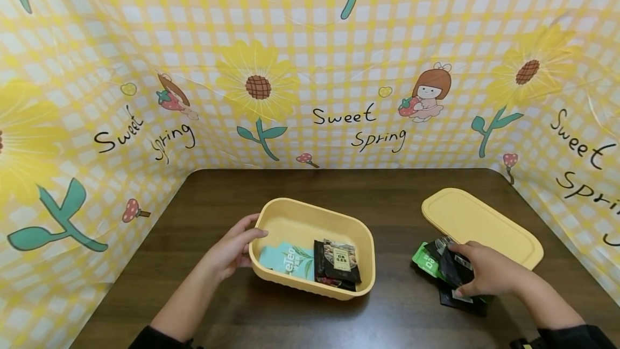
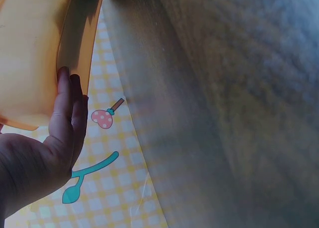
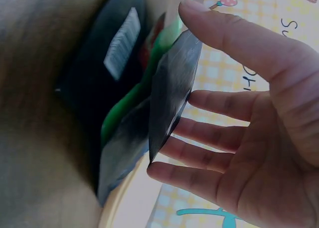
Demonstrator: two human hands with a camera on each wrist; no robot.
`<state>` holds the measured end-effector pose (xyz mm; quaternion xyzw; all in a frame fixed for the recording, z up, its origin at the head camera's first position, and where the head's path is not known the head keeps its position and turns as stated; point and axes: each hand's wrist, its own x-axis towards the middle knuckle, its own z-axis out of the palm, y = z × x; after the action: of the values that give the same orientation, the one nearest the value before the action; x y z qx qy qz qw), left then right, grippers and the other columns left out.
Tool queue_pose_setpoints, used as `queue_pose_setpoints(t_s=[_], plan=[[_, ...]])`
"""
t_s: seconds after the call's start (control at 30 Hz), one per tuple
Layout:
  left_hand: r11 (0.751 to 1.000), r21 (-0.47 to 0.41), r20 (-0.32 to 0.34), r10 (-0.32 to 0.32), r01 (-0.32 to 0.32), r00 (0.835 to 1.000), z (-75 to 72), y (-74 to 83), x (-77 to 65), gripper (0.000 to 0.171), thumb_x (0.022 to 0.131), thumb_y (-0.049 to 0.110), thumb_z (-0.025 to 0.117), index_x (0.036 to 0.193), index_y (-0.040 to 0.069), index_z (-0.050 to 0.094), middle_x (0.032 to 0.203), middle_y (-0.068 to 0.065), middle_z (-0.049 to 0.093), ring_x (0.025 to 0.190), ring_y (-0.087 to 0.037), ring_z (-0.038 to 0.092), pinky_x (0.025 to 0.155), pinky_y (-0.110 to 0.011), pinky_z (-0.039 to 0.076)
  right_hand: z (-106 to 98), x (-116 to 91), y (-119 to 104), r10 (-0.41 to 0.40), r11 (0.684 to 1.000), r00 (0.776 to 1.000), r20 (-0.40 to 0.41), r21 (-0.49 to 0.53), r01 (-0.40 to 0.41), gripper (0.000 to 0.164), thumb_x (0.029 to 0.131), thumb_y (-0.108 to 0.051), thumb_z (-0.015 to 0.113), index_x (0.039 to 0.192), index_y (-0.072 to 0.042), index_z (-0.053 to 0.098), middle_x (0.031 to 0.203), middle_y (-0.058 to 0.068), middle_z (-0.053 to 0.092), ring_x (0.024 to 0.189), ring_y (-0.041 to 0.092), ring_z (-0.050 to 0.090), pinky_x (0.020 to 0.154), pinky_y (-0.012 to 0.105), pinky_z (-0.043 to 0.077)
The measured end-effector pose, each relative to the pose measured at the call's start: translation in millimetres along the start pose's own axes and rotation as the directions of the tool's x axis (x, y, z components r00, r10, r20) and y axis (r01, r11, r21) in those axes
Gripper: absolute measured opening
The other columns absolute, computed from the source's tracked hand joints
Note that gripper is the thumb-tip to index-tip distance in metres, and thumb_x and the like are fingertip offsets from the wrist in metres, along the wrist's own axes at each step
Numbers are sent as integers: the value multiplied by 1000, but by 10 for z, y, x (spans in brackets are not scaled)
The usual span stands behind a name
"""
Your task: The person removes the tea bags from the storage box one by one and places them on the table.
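In the head view my left hand grips the left end of a yellow plastic box, thumb over the rim and fingers outside. The box holds a light blue tea packet and several black packets beside it. Over at the right, my right hand pinches a black packet by its edges, above a small pile. A green packet and another black packet show in that pile. The right wrist view shows the pinched packet between thumb and fingertips, with a barcoded black packet behind.
A yellow lid lies on the dark wooden table, behind the pile at the right. Yellow checked cloth with printed flowers and lettering hangs around the back and sides.
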<state>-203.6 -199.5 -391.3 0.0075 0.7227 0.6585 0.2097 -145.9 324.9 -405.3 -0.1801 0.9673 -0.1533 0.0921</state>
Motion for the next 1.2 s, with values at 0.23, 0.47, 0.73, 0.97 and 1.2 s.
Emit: queue_pose_setpoints(t_s=[0.23,0.47,0.73,0.97,1.2], plan=[[1000,6,-12,-7,8,1000,-5,-10,-9,72,101,26,59,163,11,25,110,-9,69,86,-14,73,70,-34,63,65,-24,17,-11,1000,1000,-8,5,11,91,71,-38,95,138,10,56,119,21,65,103,33,67,82,44,57],[1000,5,-20,-10,10,1000,-5,-15,-22,72,101,25,59,162,10,25,112,-11,69,86,-15,73,69,-35,63,-6,20,-41,12,998,998,60,53,-15,101,72,-32,95,146,13,45,127,30,59,109,40,65,85,49,57],[1000,6,-23,-11,11,1000,-7,-11,-36,71,101,25,59,162,10,26,113,-11,68,87,-15,72,70,-35,63,-218,282,-589,-142,989,987,-78,39,146,93,76,-30,94,149,5,48,142,31,53,121,44,59,92,55,55],[1000,10,-18,-7,7,1000,-1,-4,-37,72,101,26,59,163,11,26,113,-10,67,87,-15,72,71,-35,63,-162,710,-1195,-372,920,915,-156,65,385,66,86,-19,86,142,1,58,141,19,60,129,39,59,103,58,51],[1000,2,-18,-3,3,1000,19,8,-19,70,101,25,59,162,11,27,112,-10,68,86,-14,72,70,-34,63,96,1144,-1564,-484,857,875,-21,191,479,63,90,-16,82,144,1,55,144,17,57,134,35,55,108,51,49]])
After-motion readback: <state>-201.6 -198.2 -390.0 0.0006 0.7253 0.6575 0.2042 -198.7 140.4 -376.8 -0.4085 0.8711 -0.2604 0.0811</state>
